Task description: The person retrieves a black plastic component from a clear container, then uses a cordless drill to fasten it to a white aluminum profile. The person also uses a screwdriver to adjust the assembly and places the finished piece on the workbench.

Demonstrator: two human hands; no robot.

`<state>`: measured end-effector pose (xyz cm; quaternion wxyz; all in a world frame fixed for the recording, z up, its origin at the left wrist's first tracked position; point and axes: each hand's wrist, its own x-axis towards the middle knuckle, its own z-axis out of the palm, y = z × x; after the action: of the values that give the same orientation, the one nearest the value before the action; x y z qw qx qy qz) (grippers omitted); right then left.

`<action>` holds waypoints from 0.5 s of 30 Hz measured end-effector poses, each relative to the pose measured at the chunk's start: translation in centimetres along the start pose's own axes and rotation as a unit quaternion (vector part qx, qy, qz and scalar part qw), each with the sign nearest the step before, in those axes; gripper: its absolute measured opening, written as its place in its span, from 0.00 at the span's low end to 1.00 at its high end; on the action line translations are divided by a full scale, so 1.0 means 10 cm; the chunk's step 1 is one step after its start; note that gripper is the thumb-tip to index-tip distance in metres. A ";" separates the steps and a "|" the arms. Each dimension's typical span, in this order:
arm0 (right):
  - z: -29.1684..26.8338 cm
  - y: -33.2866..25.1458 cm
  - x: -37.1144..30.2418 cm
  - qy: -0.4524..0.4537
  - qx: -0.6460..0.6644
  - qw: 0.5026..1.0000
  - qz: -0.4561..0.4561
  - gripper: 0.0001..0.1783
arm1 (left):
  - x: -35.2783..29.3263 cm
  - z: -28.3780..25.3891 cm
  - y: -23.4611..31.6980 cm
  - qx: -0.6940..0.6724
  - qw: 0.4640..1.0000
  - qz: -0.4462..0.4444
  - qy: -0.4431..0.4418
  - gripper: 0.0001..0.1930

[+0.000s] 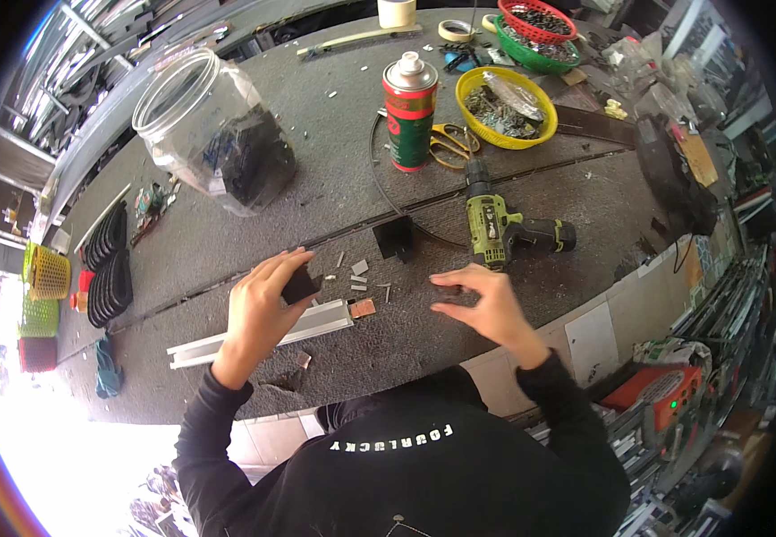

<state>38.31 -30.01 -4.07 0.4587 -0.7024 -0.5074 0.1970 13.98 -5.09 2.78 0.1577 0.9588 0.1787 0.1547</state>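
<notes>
My left hand [262, 302] is closed around a small dark block-like piece [299, 285], which shows between the thumb and fingers. It is above a pale metal channel profile [307, 323] that lies on the worktable. To the right, my right hand [486, 302] is held with thumb and forefinger apart in a C shape. The space between them is shadowed, and I see no clear object there. A black square piece [394, 237] stands on the table beyond and between my hands. Small grey offcuts [360, 267] and a copper-coloured piece [363, 308] lie between them.
A green cordless drill [491, 224] lies just beyond my right hand. Farther back are a spray can [410, 116], orange-handled scissors [449, 148] and a yellow basket [551, 125] of small parts. A clear plastic jar [160, 148] stands far left. Black coiled strips [109, 286] lie at left.
</notes>
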 end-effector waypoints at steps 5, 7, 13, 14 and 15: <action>0.51 0.18 -0.12 0.137 -0.189 0.971 -0.048 0.23 | 0.14 0.16 -0.17 -0.012 1.000 0.012 0.012 0.27; 0.52 0.10 -0.20 0.174 -0.204 0.963 -0.009 0.24 | 0.18 0.16 -0.22 -0.009 0.999 -0.028 -0.035 0.26; 0.54 -0.16 -0.61 0.285 -0.180 0.939 0.073 0.20 | 0.14 0.09 -0.21 -0.054 0.998 -0.031 -0.027 0.25; 0.57 -0.19 -0.73 0.310 -0.175 0.931 0.084 0.17 | 0.13 0.08 -0.15 -0.053 0.999 -0.004 0.000 0.26; 0.59 -0.21 -0.86 0.330 -0.168 0.923 0.106 0.16 | 0.13 0.09 -0.06 -0.054 0.998 0.016 0.024 0.27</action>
<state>29.28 -34.88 -6.86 0.4517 -0.8441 -0.2755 -0.0871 15.24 -4.25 2.09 0.2023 0.9478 0.1580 0.1893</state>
